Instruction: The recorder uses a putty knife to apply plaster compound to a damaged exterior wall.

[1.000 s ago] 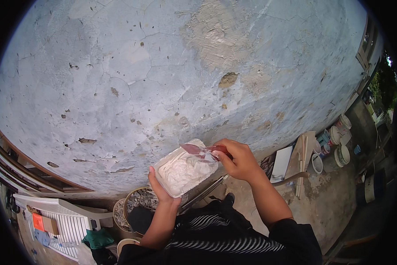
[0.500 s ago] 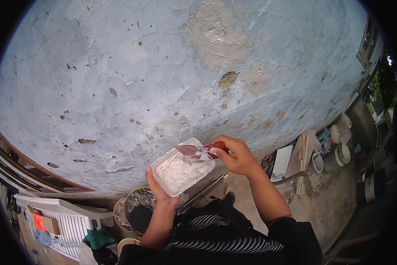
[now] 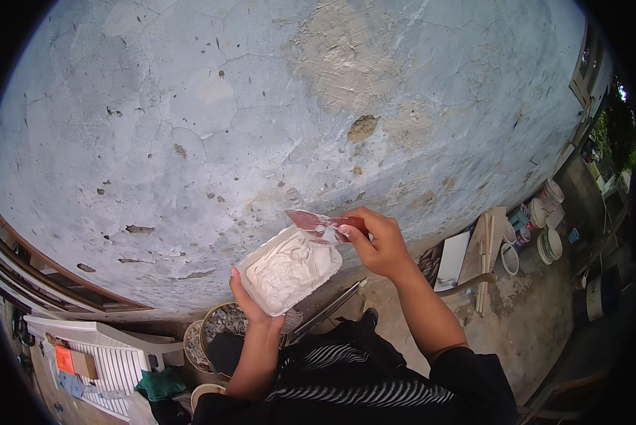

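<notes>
A white rectangular tub [image 3: 282, 280] of creamy white paste is held by its lower left side in my left hand [image 3: 254, 304]. My right hand [image 3: 375, 241] grips a reddish putty knife [image 3: 312, 221] by its handle, fingers wrapped round it. The blade, smeared with white, is over the tub's upper edge; whether it touches there I cannot tell. Behind them is a cracked, pitted pale blue wall [image 3: 190, 106] with a rough beige patch [image 3: 343, 57] high in the middle.
A window frame [image 3: 63, 276] edges the wall at left. Below lie a white plastic chair [image 3: 112, 343] with boxes and cloths, and pots of gravel [image 3: 222, 315]. Along the right stand boards [image 3: 449, 265], several buckets [image 3: 544, 251] and a dark drum [image 3: 594, 297] on a concrete floor [image 3: 516, 333].
My right hand has lifted the putty knife upward, so more paste shows beneath the blade. My left hand and the tub have shifted slightly left.
</notes>
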Tool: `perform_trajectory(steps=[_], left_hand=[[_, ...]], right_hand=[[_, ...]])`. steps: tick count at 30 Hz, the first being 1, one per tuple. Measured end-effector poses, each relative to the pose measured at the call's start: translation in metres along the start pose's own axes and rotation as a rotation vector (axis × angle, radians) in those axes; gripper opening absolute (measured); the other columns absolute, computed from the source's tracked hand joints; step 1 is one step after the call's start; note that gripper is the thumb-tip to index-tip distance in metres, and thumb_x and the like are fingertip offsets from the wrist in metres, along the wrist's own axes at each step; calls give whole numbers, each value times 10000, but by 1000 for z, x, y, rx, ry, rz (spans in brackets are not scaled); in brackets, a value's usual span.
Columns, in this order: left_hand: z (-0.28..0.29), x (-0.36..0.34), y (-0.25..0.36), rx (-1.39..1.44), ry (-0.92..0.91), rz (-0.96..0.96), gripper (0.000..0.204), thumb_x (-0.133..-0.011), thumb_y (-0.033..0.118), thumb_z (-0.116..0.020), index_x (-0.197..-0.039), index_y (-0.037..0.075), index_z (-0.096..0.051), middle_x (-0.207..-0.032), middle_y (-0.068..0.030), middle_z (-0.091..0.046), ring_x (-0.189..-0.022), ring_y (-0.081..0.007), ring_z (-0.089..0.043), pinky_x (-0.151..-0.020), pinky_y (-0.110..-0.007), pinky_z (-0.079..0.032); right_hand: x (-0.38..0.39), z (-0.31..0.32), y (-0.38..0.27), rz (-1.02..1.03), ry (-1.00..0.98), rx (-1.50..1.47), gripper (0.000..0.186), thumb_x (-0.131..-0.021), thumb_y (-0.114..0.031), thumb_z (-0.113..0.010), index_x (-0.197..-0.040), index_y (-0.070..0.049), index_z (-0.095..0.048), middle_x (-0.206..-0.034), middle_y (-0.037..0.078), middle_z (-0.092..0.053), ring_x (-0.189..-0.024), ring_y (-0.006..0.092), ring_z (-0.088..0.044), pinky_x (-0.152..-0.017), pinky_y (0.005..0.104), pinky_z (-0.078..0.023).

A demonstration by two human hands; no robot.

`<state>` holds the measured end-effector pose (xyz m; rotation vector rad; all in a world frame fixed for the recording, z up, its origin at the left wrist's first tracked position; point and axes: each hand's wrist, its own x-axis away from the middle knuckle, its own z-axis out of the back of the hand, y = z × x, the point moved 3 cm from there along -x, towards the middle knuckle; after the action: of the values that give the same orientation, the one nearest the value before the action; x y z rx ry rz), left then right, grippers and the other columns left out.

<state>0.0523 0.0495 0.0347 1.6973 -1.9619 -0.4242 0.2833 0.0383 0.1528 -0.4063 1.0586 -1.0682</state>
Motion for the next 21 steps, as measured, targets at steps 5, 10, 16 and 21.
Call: perform_trajectory(steps=[5,10,16,21], left_hand=[[7,-3,-3,-20,0,16,865,-985,700,-407,-1468,-12,-497,-1412,-198,-605,-1260,-356,-621,-1077,-478,-498],[6,2,-4,-16,-9,21,871,-979,702,-419,-1469,-13,-495,-1414,-194,-605,-1260,-357,-621,-1080,-477,-494],[9,-1,-2,-6,13,8,866,-979,693,-426,-1463,-21,-500,-1416,-198,-603,-1263,-363,-618,-1081,-478,-493],[8,4,-1,-9,26,-7,872,-978,696,-428,-1463,-26,-495,-1422,-203,-596,-1273,-364,-612,-1079,-479,-496]], right_hand=[[5,-4,-4,-19,-147,14,130,-933,-45,-687,-1054,3,-682,-859,130,-692,-719,255,-653,-679,332,-517],[4,-1,2,-18,-107,12,143,-949,-101,-686,-1063,-14,-675,-867,158,-691,-751,325,-664,-685,379,-518],[7,-7,5,23,-45,104,148,-966,-98,-674,-1088,-15,-682,-837,150,-697,-703,299,-654,-675,351,-516],[8,-7,-1,-57,-60,-78,160,-972,-139,-681,-1092,-32,-682,-833,153,-685,-707,308,-647,-670,351,-512]])
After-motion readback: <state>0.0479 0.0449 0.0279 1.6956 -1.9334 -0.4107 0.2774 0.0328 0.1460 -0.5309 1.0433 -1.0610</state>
